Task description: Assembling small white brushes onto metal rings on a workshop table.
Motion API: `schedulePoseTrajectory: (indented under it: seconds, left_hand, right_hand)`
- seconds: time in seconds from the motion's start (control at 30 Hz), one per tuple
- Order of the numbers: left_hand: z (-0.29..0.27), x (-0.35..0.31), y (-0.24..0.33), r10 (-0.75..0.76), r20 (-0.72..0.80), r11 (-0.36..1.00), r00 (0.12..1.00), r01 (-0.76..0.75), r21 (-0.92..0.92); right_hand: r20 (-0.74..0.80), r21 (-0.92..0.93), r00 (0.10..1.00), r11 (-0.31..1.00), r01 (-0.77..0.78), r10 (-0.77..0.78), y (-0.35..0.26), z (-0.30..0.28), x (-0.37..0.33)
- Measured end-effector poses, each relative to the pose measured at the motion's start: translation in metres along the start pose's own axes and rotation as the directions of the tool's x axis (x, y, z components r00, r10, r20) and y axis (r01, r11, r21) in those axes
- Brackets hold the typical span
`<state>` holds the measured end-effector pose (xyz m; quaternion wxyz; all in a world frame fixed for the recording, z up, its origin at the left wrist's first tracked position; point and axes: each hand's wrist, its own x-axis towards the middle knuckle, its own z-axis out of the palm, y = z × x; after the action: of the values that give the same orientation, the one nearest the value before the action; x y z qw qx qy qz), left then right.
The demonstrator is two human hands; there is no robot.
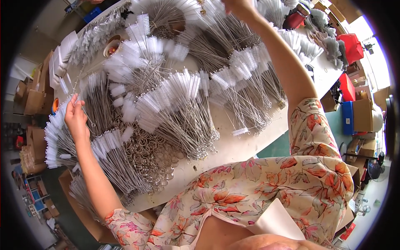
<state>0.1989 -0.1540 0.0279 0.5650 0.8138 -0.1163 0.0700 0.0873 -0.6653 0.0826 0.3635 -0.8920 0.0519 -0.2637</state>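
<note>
My left hand (76, 117) is raised over the left end of the table, thumb and fingers pinched on the thin wire stem of a bottle brush. Beneath it a fan of white-bristled brushes (56, 139) lies at the table's edge, and a bundle of grey wire stems (99, 100) lies just to its right. Stretched to the far side, my right hand (238, 6) is cut by the upper edge of the picture. It is over brushes with long wire stems (210, 23); its fingers are mostly out of sight, so any hold is hidden.
Loose metal rings (152, 152) are heaped near the front edge. Several brush bundles (183, 108) cover the table (233, 143). A round tub (111, 46) stands at the back left. Cardboard boxes (361, 114), a blue bin (348, 118) and a fan (375, 166) are at the right.
</note>
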Motion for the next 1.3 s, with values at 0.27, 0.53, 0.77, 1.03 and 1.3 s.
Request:
schedulePoseTrajectory:
  seconds: [0.27,0.53,0.77,1.03,1.3]
  left_hand:
    - [0.005,-0.060,0.074,-0.186,0.167,0.865,0.968,0.242,-0.439]
    - [-0.019,-0.134,0.072,-0.266,0.254,0.784,0.930,0.362,-0.504]
    - [-0.013,-0.184,0.070,-0.232,0.135,0.773,0.963,0.267,-0.576]
    - [0.061,-0.216,0.139,0.112,0.192,0.906,0.975,-0.021,-0.422]
    - [0.139,-0.229,0.128,0.458,-0.045,0.848,0.888,-0.451,-0.278]
  right_hand:
    - [0.213,-0.680,0.945,0.732,-0.040,0.250,0.027,0.098,-0.008]
    - [0.297,-0.649,0.888,0.756,-0.082,0.352,0.037,0.092,0.005]
    - [0.070,-0.552,0.997,0.832,0.060,-0.025,-0.026,0.062,-0.009]
    - [0.239,0.786,0.966,0.604,-0.132,-0.100,-0.159,0.030,-0.103]
    - [0.355,0.855,0.885,0.487,-0.178,-0.300,-0.185,0.057,-0.231]
